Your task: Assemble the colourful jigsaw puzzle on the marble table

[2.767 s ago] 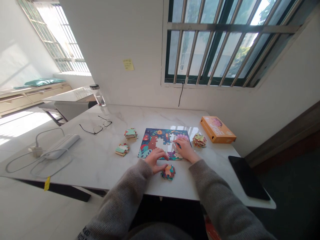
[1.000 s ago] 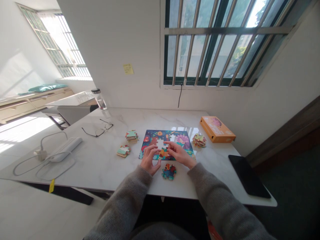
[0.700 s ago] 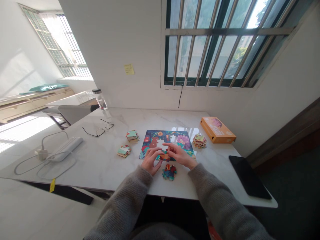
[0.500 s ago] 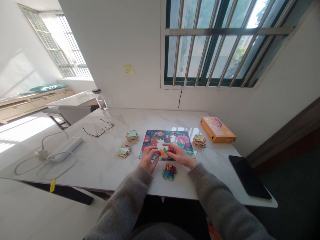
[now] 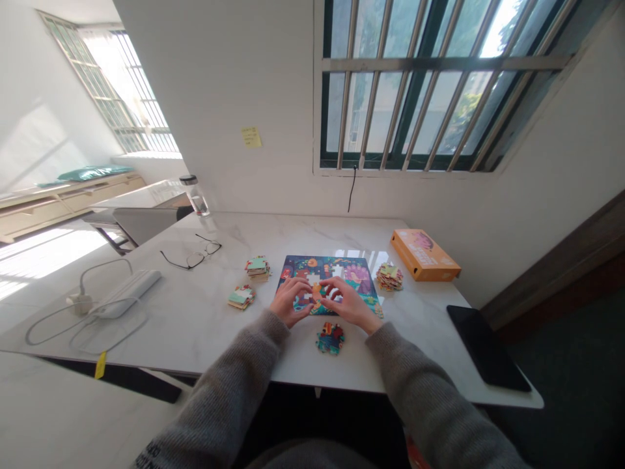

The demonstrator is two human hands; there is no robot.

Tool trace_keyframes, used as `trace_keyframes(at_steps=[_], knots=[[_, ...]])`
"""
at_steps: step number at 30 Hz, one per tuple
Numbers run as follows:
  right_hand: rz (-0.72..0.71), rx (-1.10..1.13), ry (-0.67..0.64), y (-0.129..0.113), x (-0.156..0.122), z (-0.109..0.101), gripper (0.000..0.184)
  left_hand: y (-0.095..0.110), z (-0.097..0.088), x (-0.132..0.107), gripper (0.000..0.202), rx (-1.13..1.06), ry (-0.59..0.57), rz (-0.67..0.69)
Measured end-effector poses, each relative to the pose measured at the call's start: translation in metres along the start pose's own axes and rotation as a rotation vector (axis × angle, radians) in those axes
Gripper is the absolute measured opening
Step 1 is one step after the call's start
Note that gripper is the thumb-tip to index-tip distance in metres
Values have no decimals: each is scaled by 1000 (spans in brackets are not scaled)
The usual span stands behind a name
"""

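Now the left hand point(image 5: 289, 303) and right hand point(image 5: 349, 306) had drawn together, fingers curled and nearly meeting, both pinching an orange jigsaw piece point(image 5: 317, 288) just above the gaps in the puzzle board point(image 5: 312, 266), near the middle of the tabletop point(image 5: 195, 312).
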State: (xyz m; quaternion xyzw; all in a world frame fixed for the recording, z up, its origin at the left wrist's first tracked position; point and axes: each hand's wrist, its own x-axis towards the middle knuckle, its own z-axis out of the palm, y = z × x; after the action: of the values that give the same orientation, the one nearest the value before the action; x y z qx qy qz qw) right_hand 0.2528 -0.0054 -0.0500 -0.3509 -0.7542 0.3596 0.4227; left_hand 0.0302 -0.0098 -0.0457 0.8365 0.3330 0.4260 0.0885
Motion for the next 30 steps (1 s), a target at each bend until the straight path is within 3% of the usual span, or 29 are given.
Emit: trace_keyframes(at_steps=[3,7,11,16,30], knots=[[-129,-154,9,4,1,-3,38,-8,-4,8,17,-101,-69,16],[-164,-258,13,11,1,-5,33,-21,-2,9,19,-164,-124,7],[-170,-381,37,19,2,-4,31,-42,-2,0,33,-48,-106,-52],[-171,-513,16,21,7,-1,25,-62,0,-9,23,75,-139,-78],[-160,-677,-30,21,19,15,15,-63,8,-11,15,112,-152,-119]])
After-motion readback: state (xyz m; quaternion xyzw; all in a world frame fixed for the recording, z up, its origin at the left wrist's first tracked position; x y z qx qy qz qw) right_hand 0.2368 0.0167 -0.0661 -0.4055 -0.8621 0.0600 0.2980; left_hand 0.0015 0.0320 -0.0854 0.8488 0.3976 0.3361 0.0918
